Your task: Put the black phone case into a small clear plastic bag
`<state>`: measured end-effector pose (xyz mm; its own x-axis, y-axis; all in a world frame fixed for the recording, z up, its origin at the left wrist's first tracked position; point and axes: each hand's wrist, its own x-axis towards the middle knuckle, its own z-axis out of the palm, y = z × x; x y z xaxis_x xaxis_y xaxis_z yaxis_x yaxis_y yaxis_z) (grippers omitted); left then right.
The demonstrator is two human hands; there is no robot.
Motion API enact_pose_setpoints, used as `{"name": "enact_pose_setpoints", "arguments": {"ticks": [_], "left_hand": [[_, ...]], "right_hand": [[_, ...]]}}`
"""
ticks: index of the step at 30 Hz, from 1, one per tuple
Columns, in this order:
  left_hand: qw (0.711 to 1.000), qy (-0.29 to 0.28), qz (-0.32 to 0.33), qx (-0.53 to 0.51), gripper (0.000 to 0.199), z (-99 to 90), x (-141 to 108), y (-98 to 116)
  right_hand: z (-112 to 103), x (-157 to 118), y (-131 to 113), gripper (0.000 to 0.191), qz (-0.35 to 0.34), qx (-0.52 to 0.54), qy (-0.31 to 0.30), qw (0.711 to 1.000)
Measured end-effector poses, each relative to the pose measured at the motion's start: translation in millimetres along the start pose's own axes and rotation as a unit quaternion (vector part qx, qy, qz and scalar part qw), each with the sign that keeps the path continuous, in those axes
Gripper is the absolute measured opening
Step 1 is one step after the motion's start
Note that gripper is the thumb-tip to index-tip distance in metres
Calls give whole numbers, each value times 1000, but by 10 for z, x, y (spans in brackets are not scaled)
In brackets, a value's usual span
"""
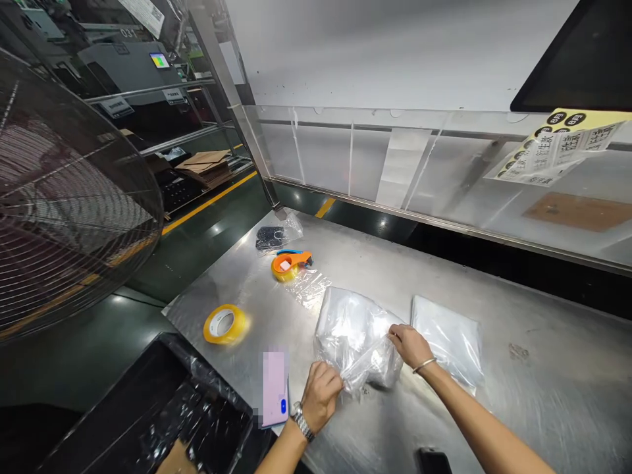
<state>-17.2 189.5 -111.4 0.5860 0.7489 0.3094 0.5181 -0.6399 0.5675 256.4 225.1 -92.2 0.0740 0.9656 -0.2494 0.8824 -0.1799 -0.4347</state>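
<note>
A clear plastic bag with a pale, bulky content (353,326) lies on the metal table between my hands. My left hand (322,394), with a watch on its wrist, is closed on the bag's near-left edge. At the right side, my right hand (409,343), wearing a bangle, pinches the bag's film. What is inside the bag cannot be made out. Just right of it lies a flat, clear-wrapped pale packet (447,339), partly behind my right forearm. A pink phone (275,385) rests beside my left wrist.
On the metal table (543,408) are a yellow tape roll (224,324), an orange tape dispenser (291,264), a bag with dark items (271,238) and a black device (433,461). A black bin (197,395) stands near left, a large fan (74,197) beyond it. A clear panel (326,155) borders the back.
</note>
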Motion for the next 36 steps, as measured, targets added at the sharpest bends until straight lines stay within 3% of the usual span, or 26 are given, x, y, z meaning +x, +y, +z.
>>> {"name": "enact_pose_setpoints", "arguments": {"ticks": [4, 7, 9, 11, 13, 18, 26, 36], "left_hand": [[999, -25, 14, 18, 12, -89, 25, 77], [998, -49, 8, 27, 11, -169, 76, 182], [998, -58, 19, 29, 11, -190, 108, 226], [995, -76, 41, 42, 10, -184, 135, 241], [989, -113, 72, 66, 9, -163, 166, 241], [963, -205, 112, 137, 11, -94, 271, 255], [965, -172, 164, 111, 15, 25, 366, 255], [983, -116, 97, 108, 26, 223, 516, 352]], "right_hand": [[-96, -128, -89, 11, -21, 32, -3, 999], [-201, -377, -256, 31, -54, 59, 28, 996], [-183, -560, -411, 30, -82, 40, 41, 995], [-56, -686, -549, 26, -130, -32, -17, 991], [145, -721, -622, 24, -124, -80, -61, 987], [531, -552, -547, 30, -20, -175, -35, 984], [517, -350, -358, 33, -43, -199, 47, 978], [480, -532, -219, 25, -94, -26, 57, 994]]}}
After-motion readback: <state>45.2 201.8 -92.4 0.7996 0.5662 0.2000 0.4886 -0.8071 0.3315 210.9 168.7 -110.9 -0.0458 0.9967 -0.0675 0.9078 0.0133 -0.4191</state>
